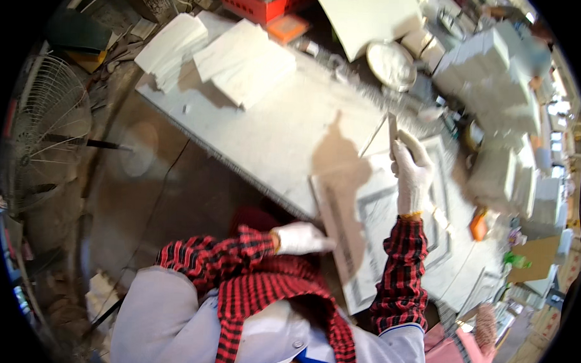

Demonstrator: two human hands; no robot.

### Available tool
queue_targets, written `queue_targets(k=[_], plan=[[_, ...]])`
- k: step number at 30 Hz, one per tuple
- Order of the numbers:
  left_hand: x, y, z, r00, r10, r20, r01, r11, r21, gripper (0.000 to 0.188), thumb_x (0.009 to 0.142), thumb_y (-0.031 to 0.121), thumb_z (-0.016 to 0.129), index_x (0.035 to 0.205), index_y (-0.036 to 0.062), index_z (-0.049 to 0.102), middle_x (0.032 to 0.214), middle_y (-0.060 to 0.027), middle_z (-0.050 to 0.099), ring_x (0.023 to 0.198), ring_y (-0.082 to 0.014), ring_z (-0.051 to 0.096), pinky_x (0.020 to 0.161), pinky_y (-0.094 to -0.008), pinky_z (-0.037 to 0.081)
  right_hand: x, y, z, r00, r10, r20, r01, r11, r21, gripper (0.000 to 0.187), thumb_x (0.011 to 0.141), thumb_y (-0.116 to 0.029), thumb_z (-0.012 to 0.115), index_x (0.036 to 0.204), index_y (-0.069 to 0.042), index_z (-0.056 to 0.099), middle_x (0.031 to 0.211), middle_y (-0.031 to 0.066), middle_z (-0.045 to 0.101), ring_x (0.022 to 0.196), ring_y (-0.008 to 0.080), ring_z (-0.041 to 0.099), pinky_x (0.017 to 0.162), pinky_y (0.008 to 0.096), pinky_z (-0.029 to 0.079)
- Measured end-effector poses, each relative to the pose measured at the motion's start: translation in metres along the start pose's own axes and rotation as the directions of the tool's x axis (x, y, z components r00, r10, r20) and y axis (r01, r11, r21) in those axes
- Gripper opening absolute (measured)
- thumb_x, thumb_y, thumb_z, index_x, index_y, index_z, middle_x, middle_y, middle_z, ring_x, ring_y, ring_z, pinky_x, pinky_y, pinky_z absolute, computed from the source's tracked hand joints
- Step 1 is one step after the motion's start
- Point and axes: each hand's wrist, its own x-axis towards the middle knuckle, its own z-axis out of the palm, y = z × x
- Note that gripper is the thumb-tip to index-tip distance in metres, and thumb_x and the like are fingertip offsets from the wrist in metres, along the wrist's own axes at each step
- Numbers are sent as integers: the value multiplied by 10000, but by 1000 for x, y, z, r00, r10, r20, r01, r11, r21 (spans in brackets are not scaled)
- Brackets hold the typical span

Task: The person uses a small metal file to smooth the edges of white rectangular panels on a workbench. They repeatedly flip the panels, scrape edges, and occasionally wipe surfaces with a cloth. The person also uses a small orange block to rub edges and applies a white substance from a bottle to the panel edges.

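Note:
My right hand [411, 168], in a white knitted glove, is raised over the worktable and closed around a thin, flat grey tool [392, 135] pointing away from me. Its exact kind does not show. Below it lies a white panel [339, 247] with grey rectangular outlines, partly under my arm's shadow. My left hand [301, 238], also gloved, is low by the panel's near left edge. Its fingers stretch toward that edge, slightly blurred; whether they touch it I cannot tell. Both forearms wear red-and-black checked sleeves.
Stacked white sheets [243, 61] sit at the table's far left, near a red crate [261, 4]. A round dish [390, 64] stands at the back. White stacks [480, 66] rise at right, near an orange bottle [478, 225]. A standing fan [49, 122] is at left; another person's pink clothing [460, 354] shows lower right.

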Motion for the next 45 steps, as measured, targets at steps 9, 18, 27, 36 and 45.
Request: queue_targets(k=[9, 18, 27, 36, 45], plan=[[25, -12, 23, 993, -1, 115, 25, 979, -202, 654, 992, 569, 554, 1182, -38, 707, 1106, -152, 750, 934, -236, 676, 934, -349, 493, 177, 0, 48, 1000, -23, 0, 22, 948, -318, 351, 830, -288, 675, 1012, -11, 788, 814, 123, 755, 709, 150, 688, 685, 289, 527], [34, -20, 48, 959, -76, 273, 281, 357, -891, 461, 1000, 300, 664, 1309, -39, 620, 1309, -128, 669, 1164, -242, 656, 1039, -360, 496, -12, 12, 8, 976, -187, 114, 217, 769, -601, 678, 932, -377, 681, 1494, -53, 484, 1250, 205, 687, 1151, 311, 674, 981, 406, 514], [22, -7, 43, 977, -62, 203, 203, 554, -807, 511, 1024, 314, 613, 1395, -29, 533, 1345, -125, 627, 1236, -269, 620, 1080, -404, 486, -287, 109, -20, 990, -140, 6, 58, 373, -926, 852, 660, -299, 876, 1428, -155, 535, 1532, 227, 427, 1419, 475, 366, 1140, 576, 357], [16, -26, 83, 951, -14, 310, 276, 490, -827, 570, 971, 412, 688, 1380, 31, 577, 1328, -128, 569, 1204, -313, 609, 1042, -409, 502, -322, 156, -45, 944, -321, -80, 24, 308, -951, 500, 866, -72, 676, 1357, -132, 600, 1467, 182, 532, 1358, 441, 465, 1122, 597, 373], [6, -27, 63, 999, 37, -39, -44, 173, -984, 456, 1002, 275, 662, 1393, 68, 550, 1311, -80, 655, 1243, -237, 614, 1061, -489, 475, -330, 152, -45, 927, -365, -85, 23, 284, -959, 504, 887, -27, 671, 1374, -140, 603, 1445, 190, 559, 1315, 440, 526, 1095, 529, 444]])
